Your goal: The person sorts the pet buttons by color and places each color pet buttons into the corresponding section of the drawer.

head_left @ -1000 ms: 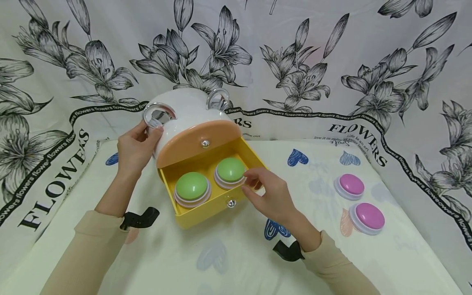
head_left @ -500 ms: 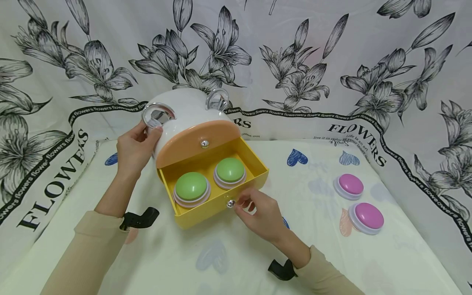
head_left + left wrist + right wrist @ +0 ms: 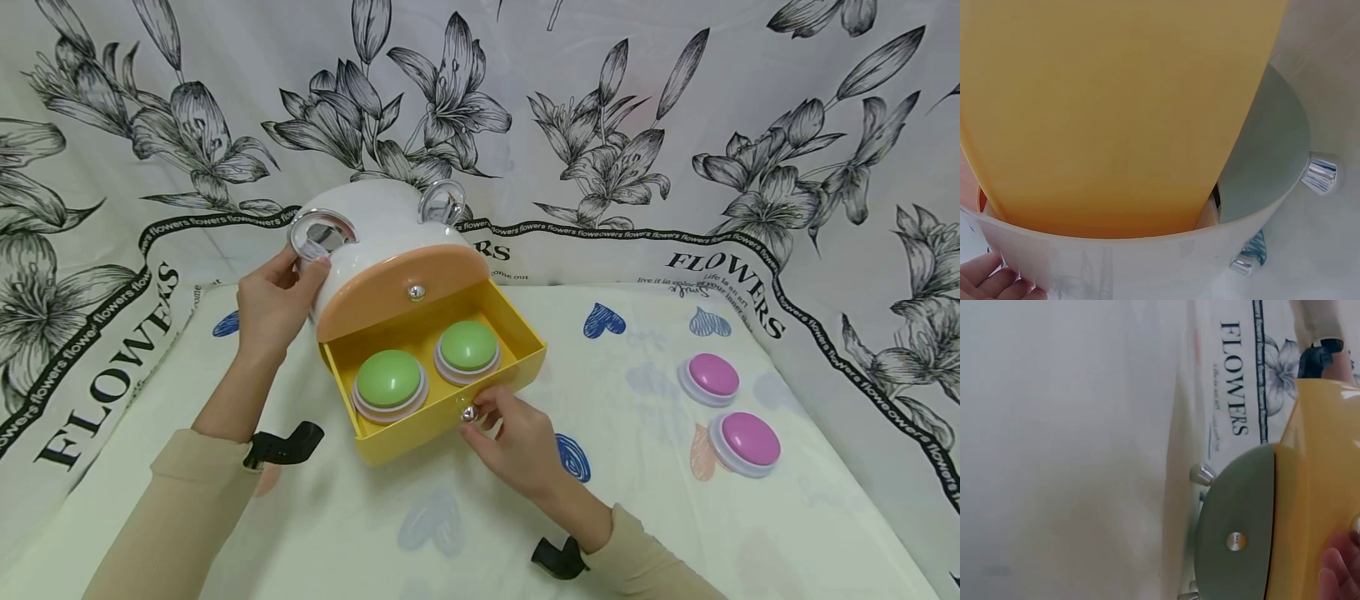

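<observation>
A white dome-shaped storage box (image 3: 375, 212) with silver ears stands tilted on the cloth. Its yellow drawer (image 3: 517, 367) is pulled out below an orange front panel (image 3: 405, 279). Inside the drawer sit two green-topped round push buttons, a left one (image 3: 389, 378) and a right one (image 3: 468, 346). My left hand (image 3: 270, 304) grips the box's left side by the silver ear (image 3: 321, 233); its fingertips (image 3: 985, 275) lie against the white wall in the left wrist view. My right hand (image 3: 517, 433) pinches the drawer's small silver knob (image 3: 468, 413) between thumb and forefinger.
Two magenta-topped push buttons, a rear one (image 3: 712, 377) and a front one (image 3: 750, 442), lie on the cloth at the right. A green lower compartment front (image 3: 1238, 531) with its own knob shows in the right wrist view. Flower-printed fabric (image 3: 600, 125) hangs behind.
My right hand has moved from beside the right green button down and left to the drawer knob, which it now pinches. The left hand, box and drawer have stayed in place.
</observation>
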A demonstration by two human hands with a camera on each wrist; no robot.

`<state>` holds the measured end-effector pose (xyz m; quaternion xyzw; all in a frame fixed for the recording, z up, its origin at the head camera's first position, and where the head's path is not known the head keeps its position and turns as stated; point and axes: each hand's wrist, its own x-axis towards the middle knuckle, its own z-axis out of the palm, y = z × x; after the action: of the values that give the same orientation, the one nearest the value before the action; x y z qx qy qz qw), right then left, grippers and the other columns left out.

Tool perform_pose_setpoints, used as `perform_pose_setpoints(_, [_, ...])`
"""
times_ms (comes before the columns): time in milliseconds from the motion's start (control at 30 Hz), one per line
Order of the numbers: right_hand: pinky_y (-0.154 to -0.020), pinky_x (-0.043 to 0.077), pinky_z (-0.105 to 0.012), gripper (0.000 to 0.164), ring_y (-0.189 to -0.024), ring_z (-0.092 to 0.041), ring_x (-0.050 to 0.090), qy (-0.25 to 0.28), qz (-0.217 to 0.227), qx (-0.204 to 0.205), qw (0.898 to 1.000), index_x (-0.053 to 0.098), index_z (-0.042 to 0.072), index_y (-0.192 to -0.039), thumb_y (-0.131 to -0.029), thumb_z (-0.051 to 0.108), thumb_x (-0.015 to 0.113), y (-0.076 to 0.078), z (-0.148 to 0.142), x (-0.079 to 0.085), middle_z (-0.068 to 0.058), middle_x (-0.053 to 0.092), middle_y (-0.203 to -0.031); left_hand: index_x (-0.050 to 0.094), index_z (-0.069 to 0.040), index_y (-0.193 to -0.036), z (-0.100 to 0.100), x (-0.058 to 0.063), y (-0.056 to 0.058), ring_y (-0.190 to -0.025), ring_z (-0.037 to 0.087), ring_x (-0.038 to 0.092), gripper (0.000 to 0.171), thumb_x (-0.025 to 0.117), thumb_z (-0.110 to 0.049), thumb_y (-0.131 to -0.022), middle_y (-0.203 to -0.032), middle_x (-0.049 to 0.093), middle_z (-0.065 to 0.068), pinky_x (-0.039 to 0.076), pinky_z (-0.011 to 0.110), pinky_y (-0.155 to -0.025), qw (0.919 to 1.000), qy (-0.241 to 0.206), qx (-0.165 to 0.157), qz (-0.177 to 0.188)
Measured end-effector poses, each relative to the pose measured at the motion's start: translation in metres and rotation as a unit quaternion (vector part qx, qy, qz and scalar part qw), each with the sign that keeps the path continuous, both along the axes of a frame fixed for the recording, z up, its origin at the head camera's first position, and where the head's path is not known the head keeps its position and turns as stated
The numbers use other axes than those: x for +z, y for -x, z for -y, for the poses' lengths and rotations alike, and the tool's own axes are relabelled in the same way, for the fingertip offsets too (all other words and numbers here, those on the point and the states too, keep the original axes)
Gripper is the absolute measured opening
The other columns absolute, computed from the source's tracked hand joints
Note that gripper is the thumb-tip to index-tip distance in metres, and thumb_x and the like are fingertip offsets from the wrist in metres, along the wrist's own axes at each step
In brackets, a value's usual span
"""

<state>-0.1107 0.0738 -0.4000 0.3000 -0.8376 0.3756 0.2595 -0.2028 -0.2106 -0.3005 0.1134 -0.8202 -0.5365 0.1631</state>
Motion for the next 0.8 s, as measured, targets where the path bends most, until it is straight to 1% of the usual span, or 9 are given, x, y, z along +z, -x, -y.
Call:
perform_pose_setpoints(67, [-0.053,0.050,-0.015,0.037,-0.064,-0.007,0.058,-0.001,-0.007,-0.013,1.000,0.054,0.007,-0.093,-0.070,0.017,0.080,-0.001,0.003,0.000,0.001,0.064,-0.078,0.044,-0.026,-0.137,0.000,0.000,0.000,-0.104,0.010,0.050,0.059,0.058,-0.049,-0.084,-0.134,0.051,0.000,0.049,0.020,-0.085,1.0000,0.000,0.000,0.000])
perform_pose_setpoints(200, [-0.052,0.050,-0.017,0.034,-0.061,-0.006,0.058,-0.004,-0.007,-0.023,1.000,0.052,0.006,-0.092,-0.072,0.018,0.079,-0.001,0.006,0.001,0.001,0.064,-0.076,0.043,-0.026,-0.137,0.000,0.000,0.000,-0.106,0.011,0.050,0.060,0.058,-0.050,-0.084,-0.135,0.051,0.000,0.049,0.023,-0.088,1.0000,0.003,0.000,0.001])
perform_pose_setpoints(300, [-0.050,0.050,-0.016,0.032,-0.060,-0.005,0.057,-0.004,0.001,-0.024,1.000,0.051,0.007,-0.091,-0.074,0.017,0.077,-0.002,0.006,0.000,0.002,0.063,-0.074,0.043,-0.026,-0.138,0.001,0.000,0.000,-0.111,0.012,0.049,0.061,0.057,-0.050,-0.084,-0.136,0.049,0.000,0.048,0.026,-0.090,1.0000,0.002,-0.001,0.004])
perform_pose_setpoints(467, [-0.051,0.048,-0.012,0.032,-0.058,-0.004,0.055,0.000,-0.006,-0.027,1.000,0.050,0.007,-0.089,-0.073,0.015,0.077,0.000,0.008,0.000,0.003,0.063,-0.072,0.042,-0.026,-0.138,0.000,0.000,0.000,-0.118,0.015,0.048,0.061,0.057,-0.050,-0.084,-0.139,0.047,-0.001,0.047,0.029,-0.092,1.0000,-0.003,-0.003,0.009])
perform_pose_setpoints(633, [-0.052,0.044,-0.006,0.032,-0.057,-0.003,0.052,0.003,0.002,-0.039,0.999,0.049,0.008,-0.088,-0.072,0.015,0.076,0.000,0.010,0.001,0.003,0.060,-0.070,0.042,-0.027,-0.138,0.000,0.001,0.000,-0.116,0.013,0.049,0.061,0.058,-0.050,-0.084,-0.138,0.048,-0.001,0.048,0.027,-0.090,0.9999,-0.006,-0.002,0.009])
perform_pose_setpoints(800, [-0.050,0.040,-0.005,0.031,-0.055,-0.004,0.050,0.005,0.018,-0.050,0.999,0.049,0.008,-0.087,-0.073,0.016,0.075,-0.001,0.013,0.004,0.003,0.059,-0.069,0.043,-0.027,-0.137,0.000,0.001,0.000,-0.111,0.011,0.049,0.059,0.058,-0.048,-0.085,-0.136,0.049,-0.001,0.048,0.024,-0.089,1.0000,-0.004,0.001,0.005])
